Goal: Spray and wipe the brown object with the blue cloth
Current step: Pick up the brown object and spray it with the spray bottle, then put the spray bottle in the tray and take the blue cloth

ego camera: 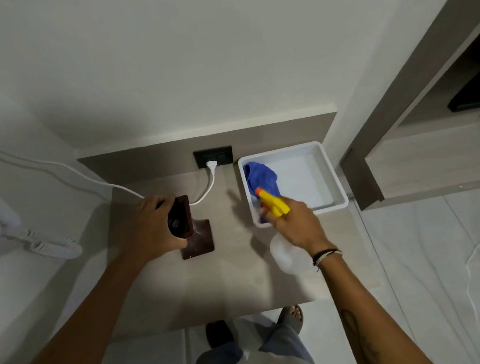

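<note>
Item: brown object, clamped in your left hand; spray bottle gripped in your right hand (nozzle aimed away, toward blue cloth) — object lies leftward.

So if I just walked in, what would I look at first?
Probably the bright yellow and orange spray bottle in the right hand, held over the near corner of the white tub at the table's back right. Next, the blue cloth bunched in that tub's left side. Then the left hand lifting a dark brown object above a brown square base on the table.
</note>
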`<state>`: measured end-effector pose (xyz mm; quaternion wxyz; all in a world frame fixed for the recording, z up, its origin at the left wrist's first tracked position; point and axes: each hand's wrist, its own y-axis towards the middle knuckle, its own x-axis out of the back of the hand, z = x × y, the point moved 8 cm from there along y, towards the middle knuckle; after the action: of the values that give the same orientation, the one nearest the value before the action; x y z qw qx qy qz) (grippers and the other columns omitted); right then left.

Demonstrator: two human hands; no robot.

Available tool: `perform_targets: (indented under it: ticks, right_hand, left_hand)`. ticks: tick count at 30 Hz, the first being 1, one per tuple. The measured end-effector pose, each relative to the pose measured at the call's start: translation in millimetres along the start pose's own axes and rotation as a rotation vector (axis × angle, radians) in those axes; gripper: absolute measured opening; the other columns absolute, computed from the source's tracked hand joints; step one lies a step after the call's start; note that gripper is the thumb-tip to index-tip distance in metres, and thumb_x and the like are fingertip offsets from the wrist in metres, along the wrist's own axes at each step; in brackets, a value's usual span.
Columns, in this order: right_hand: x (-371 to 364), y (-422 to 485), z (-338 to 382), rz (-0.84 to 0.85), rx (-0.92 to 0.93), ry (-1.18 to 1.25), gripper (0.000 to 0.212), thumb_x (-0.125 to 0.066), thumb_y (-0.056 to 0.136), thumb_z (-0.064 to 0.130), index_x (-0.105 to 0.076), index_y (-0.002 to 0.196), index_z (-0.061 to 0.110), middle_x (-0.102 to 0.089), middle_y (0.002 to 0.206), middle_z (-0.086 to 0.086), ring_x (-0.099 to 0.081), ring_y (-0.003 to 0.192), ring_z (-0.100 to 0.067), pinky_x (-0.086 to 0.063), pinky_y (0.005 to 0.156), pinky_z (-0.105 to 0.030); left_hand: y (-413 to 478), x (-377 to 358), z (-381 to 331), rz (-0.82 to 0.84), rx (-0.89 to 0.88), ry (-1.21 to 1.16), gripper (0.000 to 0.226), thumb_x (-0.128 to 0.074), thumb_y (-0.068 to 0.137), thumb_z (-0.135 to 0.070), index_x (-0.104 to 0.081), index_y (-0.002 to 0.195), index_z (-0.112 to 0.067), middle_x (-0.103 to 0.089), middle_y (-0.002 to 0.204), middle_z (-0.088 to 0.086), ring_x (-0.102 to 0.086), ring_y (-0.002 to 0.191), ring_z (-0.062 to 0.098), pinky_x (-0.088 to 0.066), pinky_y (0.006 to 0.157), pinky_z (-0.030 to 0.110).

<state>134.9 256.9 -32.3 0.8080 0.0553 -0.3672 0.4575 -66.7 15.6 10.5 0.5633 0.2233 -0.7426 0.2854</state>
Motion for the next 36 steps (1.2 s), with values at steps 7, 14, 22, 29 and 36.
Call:
perform_targets:
  ticks: [7,14,22,29,36]
  right_hand:
    - [97.7,61.1,-32.2,-0.329,-0.13,0.055,0.052,-0.071,0.094,0.059,-0.072,0.128,0.019,-0.08,0.116,-0.009,-0.077,0.097,-0.033,-0.065,0.091,-0.053]
    - [84.8,109.1,-47.4,-0.266,-0.164,-0.062,0.043,-0.077,0.098,0.031,-0.07,0.132,0.007,-0.079,0.114,-0.017,-0.076,0.103,-0.037,-0.06,0.096,-0.042]
    - [72.3,108.3,-57.7,-0.274,-0.161,-0.046,0.064,-0.083,0.093,0.03,-0.057,0.15,0.017,-0.073,0.137,-0.01,-0.074,0.112,-0.031,-0.06,0.102,-0.04]
    - [42.5,62.8,6.7,-0.563,0.331,-0.308,0.051,-0.062,0.103,0.035,-0.051,0.149,0.019,-0.054,0.155,-0.005,-0.048,0.146,-0.025,-0.037,0.125,-0.035]
    - [-70.1,111.4,-13.6,0.147,0.271,-0.754,0.073,-0.047,0.114,0.025,-0.006,0.171,0.005,-0.001,0.18,-0.018,-0.001,0.168,-0.037,-0.008,0.138,-0.044]
  left_hand:
    - [7.4,-5.7,-4.9,-0.003,0.062,-0.016,0.108,-0.096,0.053,-0.047,-0.051,0.145,-0.013,-0.054,0.137,0.01,-0.051,0.128,0.034,-0.05,0.107,0.05]
    - [2.5,-13.3,5.6,0.004,0.098,-0.097,0.117,-0.095,0.047,-0.047,-0.044,0.149,-0.026,-0.05,0.137,0.001,-0.049,0.127,0.029,-0.055,0.1,0.05]
    - [3.0,-17.9,7.7,0.004,0.092,-0.1,0.114,-0.092,0.045,-0.048,-0.046,0.147,-0.024,-0.052,0.136,0.0,-0.051,0.125,0.03,-0.052,0.101,0.049]
    - [5.8,-26.9,14.0,-0.06,0.043,-0.085,0.115,-0.088,0.04,-0.052,-0.047,0.144,-0.021,-0.05,0.136,0.0,-0.048,0.131,0.035,-0.042,0.113,0.053]
    - [5.8,-36.0,14.8,-0.102,0.001,-0.122,0.118,-0.087,0.051,-0.051,-0.041,0.153,-0.013,-0.039,0.157,0.01,-0.026,0.156,0.035,-0.009,0.129,0.047]
